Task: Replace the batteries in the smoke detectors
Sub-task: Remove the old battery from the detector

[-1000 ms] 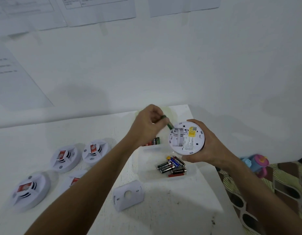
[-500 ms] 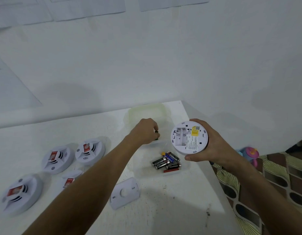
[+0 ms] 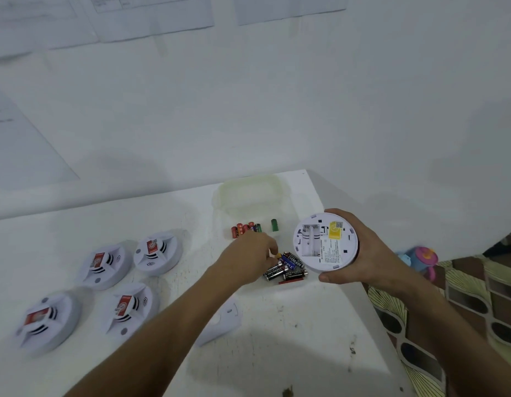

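Our right hand (image 3: 363, 250) grips the opened smoke detector (image 3: 325, 243), back up, above the tabletop (image 3: 291, 339) edge. Our left hand (image 3: 248, 257), fingers curled, reaches the dark batteries (image 3: 285, 269); grasp unclear. Four detectors (image 3: 105, 266) lie left.

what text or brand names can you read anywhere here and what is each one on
"EVEREADY": blue battery in the near pile.
Held smoke detector, white label and yellow sticker: print too small.
Red labels on the four table detectors: blurred.
Wall papers: unreadable.
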Demonstrator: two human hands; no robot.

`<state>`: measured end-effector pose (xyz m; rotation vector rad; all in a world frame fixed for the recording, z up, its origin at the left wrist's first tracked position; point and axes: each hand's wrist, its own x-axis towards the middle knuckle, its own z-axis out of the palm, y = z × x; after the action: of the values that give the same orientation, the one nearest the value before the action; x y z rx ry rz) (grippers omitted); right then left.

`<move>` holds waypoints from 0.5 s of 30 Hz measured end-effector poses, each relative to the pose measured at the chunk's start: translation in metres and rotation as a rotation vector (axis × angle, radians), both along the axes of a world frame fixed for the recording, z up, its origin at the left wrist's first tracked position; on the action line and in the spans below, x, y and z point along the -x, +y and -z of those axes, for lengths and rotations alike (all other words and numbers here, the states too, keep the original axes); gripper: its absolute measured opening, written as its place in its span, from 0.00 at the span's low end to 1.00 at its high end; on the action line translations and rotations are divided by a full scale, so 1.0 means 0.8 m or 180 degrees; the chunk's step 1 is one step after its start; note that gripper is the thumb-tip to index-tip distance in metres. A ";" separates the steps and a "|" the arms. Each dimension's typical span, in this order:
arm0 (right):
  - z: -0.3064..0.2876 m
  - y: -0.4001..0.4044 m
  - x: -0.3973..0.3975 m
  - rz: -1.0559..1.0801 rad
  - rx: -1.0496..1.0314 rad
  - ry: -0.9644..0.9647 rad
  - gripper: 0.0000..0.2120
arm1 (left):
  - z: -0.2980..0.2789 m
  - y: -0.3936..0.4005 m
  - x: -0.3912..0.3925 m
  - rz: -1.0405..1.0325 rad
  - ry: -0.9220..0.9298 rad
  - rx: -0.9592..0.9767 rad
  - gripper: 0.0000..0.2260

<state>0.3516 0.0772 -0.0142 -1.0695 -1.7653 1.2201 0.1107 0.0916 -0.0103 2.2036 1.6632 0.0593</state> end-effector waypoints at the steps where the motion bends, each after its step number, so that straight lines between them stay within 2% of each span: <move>1: 0.001 -0.003 0.000 0.0000 0.0017 0.0009 0.45 | 0.001 0.000 0.001 0.0019 0.0023 0.0076 0.12; 10: 0.007 -0.023 -0.009 0.0016 0.0052 -0.0039 0.46 | 0.005 0.001 0.003 0.0263 0.0020 0.0237 0.13; 15: 0.006 -0.030 -0.009 0.0034 0.0062 -0.0019 0.45 | 0.002 -0.006 0.002 0.0317 0.0062 0.0158 0.17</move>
<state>0.3591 0.0533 -0.0188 -1.0935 -1.7532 1.2311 0.1090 0.0870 -0.0121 2.2525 1.5455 -0.0297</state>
